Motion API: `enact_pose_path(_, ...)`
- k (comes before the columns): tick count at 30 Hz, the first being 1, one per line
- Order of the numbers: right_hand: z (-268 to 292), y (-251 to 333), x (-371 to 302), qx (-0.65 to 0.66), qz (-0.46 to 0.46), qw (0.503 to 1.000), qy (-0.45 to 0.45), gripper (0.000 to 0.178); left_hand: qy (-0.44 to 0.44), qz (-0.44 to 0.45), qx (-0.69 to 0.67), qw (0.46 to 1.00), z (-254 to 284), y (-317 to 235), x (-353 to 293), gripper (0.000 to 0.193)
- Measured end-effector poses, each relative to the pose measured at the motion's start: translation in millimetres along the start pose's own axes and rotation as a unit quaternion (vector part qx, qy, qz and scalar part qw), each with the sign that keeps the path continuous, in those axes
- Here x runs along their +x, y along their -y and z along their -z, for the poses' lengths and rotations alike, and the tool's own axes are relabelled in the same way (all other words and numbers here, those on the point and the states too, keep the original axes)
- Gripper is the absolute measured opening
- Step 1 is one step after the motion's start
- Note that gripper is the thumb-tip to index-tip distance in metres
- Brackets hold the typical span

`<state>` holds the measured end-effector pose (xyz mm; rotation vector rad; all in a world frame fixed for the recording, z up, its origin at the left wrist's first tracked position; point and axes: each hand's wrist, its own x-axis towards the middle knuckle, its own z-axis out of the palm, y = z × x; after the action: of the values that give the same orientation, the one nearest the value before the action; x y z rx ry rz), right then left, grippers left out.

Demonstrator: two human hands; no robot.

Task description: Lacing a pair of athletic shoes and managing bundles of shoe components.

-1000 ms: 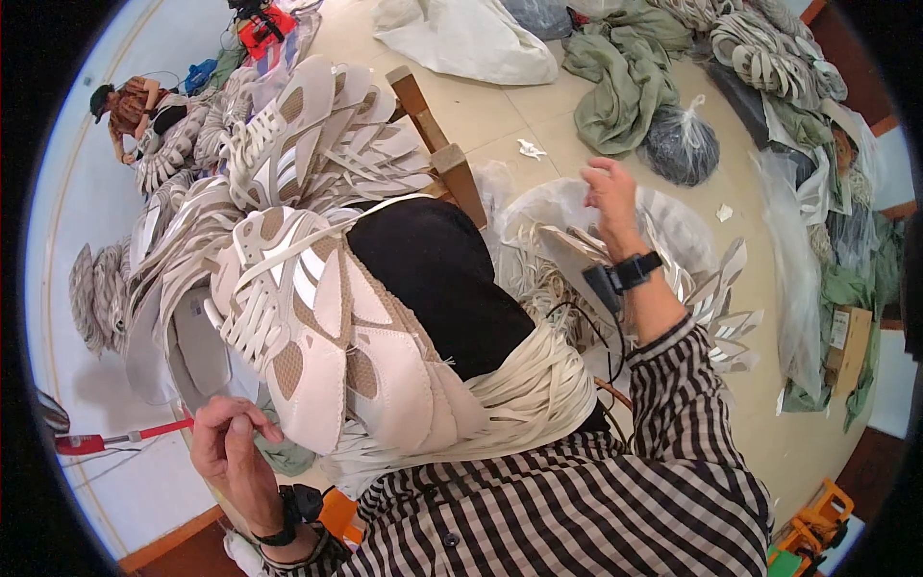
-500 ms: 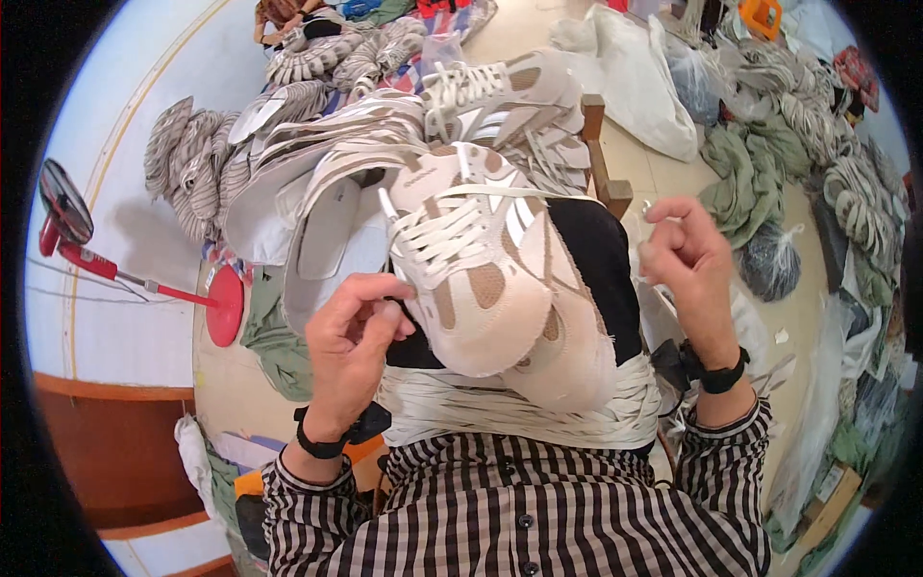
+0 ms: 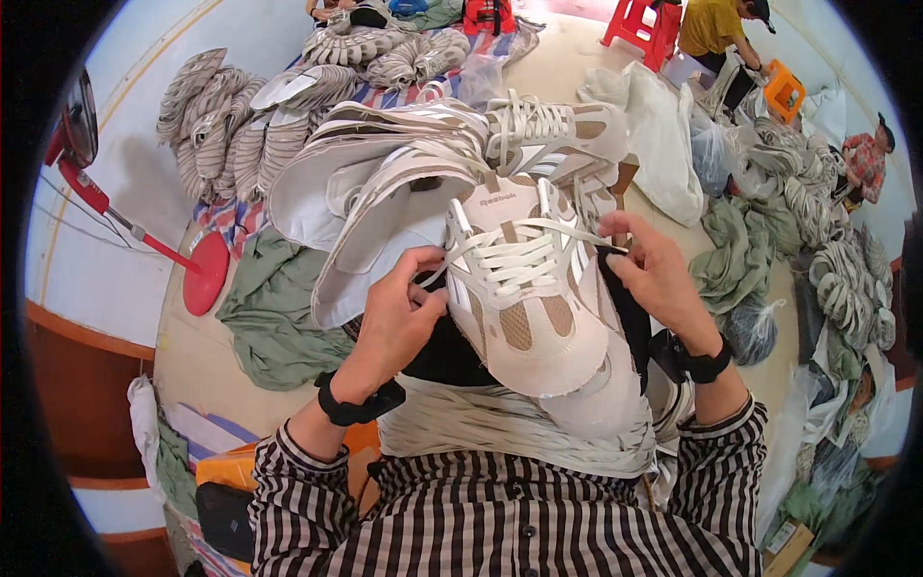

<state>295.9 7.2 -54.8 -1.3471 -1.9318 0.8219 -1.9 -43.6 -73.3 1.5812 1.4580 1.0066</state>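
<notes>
At the lower edge of the frame the 2 striped sleeves rise toward the centre, each wrist wearing a dark band. The left hand sits left of centre, its fingertips pinched on a white lace end at the left side of the shoe upper. The right hand sits right of centre, fingers curled and pinching the other lace end at the upper's right edge. Both hands are closed on lace, not on the upper's body.

The shoe upper lies between the 2 hands, in the middle of the frame, resting on a black form over a bundle of pale strips. Its long axis runs from the toe, lower and nearer the person, to the tongue, higher in the frame; the laces cross that axis, so each hand pulls outward to its own side. Both hands look about equally near.

Beyond, a pile of similar uppers fills the upper centre. A red fan stand stands at left, green cloth beside it, and other people sit at the upper right.
</notes>
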Motion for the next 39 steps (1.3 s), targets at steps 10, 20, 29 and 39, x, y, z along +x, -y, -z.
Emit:
enact_pose_path(10,-5.4,6.9,0.8,-0.375,0.161,0.910,-0.072,0.023,-0.094,-0.170,0.199,0.961,21.2,-5.4,1.8,0.016)
enact_pose_path(20,37.2,-20.4,7.4,-0.437,0.252,0.842,-0.191,0.026,-0.084,-0.317,0.416,0.848,65.2,-18.1,-9.0,0.031)
enact_pose_path(29,58.6,-54.6,-12.0,-0.466,0.130,0.864,-0.138,0.014,-0.096,-0.297,0.484,0.818,77.3,-15.0,-18.5,0.026)
enact_pose_path(39,144.8,-135.3,-69.4,-0.374,-0.033,0.903,-0.207,0.021,-0.128,-0.215,0.632,0.734,156.2,-5.4,-52.9,0.021)
